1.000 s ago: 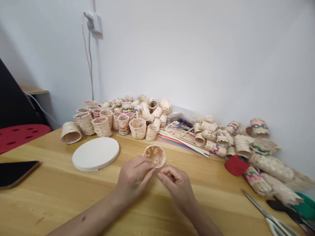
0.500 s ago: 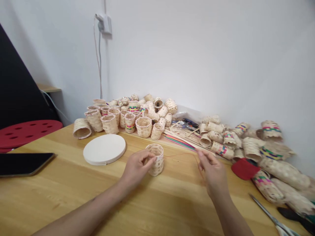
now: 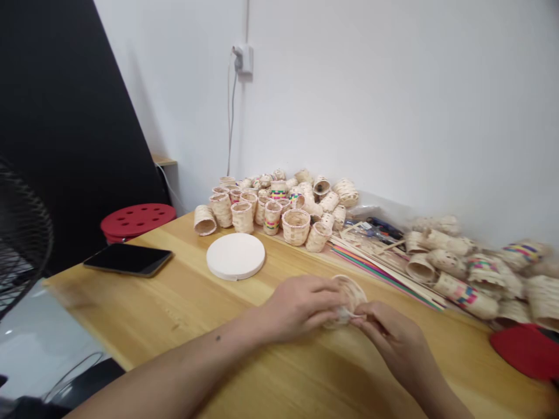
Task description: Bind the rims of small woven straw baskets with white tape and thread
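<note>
My left hand (image 3: 301, 307) is closed round a small woven basket (image 3: 350, 291) that is tipped on its side just above the wooden table (image 3: 183, 302). My right hand (image 3: 393, 340) pinches at the basket's near rim, fingers pressed together; whatever thin thing it holds is too small to make out. Both hands meet at the basket in the lower middle of the view.
A heap of small woven baskets (image 3: 279, 203) stands by the wall, with more baskets (image 3: 463, 262) to the right. Coloured strips (image 3: 379, 270), a white round disc (image 3: 236, 256), a black phone (image 3: 128, 259), a red cloth (image 3: 524, 349), a red stool (image 3: 137, 218) and a fan (image 3: 21, 238) are around.
My right hand has come back from the right to the basket. The basket has been tipped from upright onto its side. The view has swung left.
</note>
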